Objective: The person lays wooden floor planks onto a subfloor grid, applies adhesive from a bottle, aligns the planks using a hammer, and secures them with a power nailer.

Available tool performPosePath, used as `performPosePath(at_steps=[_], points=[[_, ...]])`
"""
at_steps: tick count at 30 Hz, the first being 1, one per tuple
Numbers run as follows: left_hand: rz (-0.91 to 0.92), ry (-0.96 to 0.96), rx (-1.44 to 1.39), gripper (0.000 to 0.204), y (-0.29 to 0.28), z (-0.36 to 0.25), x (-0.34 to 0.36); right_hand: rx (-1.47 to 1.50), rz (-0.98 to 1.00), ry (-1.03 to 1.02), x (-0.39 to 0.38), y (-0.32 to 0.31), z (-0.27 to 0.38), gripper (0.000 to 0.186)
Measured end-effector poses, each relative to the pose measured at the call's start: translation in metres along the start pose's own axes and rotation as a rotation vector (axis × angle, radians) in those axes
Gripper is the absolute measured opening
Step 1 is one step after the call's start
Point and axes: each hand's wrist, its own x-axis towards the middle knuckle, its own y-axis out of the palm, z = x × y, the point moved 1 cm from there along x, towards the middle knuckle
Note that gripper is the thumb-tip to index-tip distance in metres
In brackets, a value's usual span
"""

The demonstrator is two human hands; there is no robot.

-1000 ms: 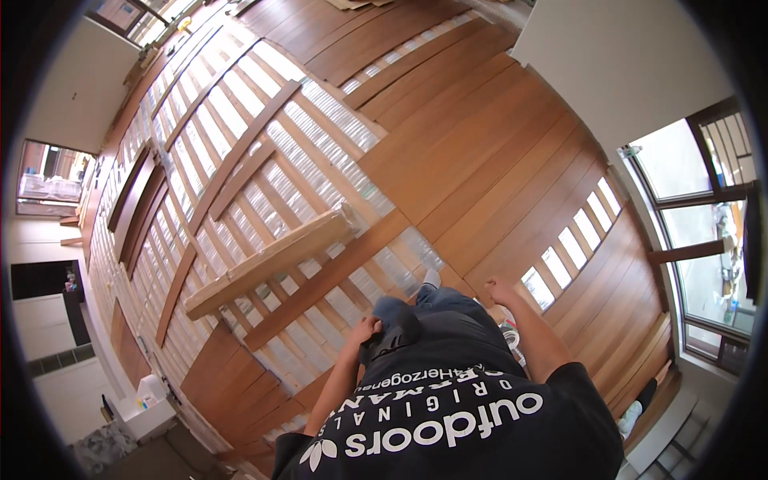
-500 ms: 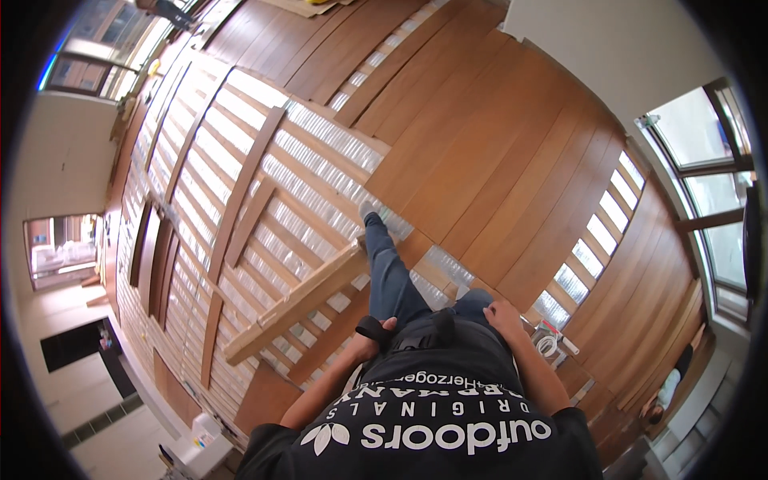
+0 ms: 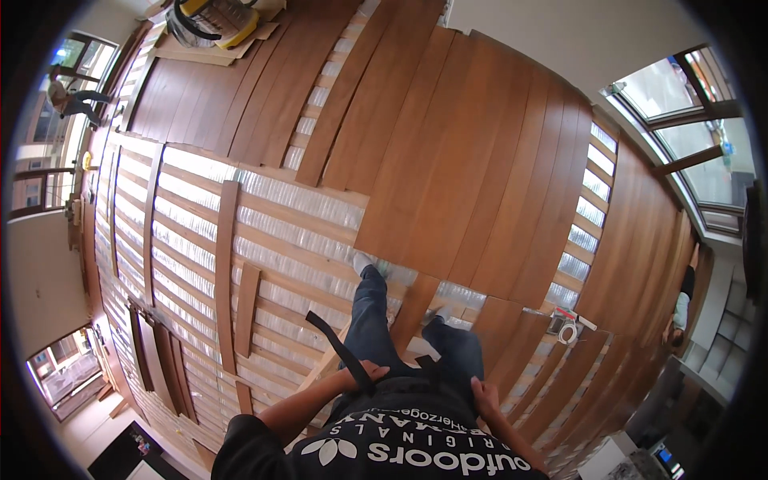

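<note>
Over the part-laid wooden floor, left hand grips a dark strap; right hand's fingers unclear.

Flattened brown cardboard, top left.

Both forearms come in from the lower edge, elbows bent. The left hand is closed at waist height, and the right hand rests flat against the right hip.

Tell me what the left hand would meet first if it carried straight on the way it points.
The left hand grips a dark flat strap and points toward the blue-jeaned left leg; it would probably meet that thigh first, though depth is unclear.
</note>
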Motion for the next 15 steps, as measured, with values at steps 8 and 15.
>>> performPosePath(at_steps=[8, 15], points=[[0.280, -0.423, -0.209, 0.057, 0.011, 0.039, -0.009, -0.303, 0.296, -0.263, 0.025, 0.056, -0.030, 0.061], [0.037, -0.294, -0.427, 0.043, -0.069, 0.276, 0.225, -0.040, 0.153, -0.060, 0.251, 0.073, -0.018, 0.038]])
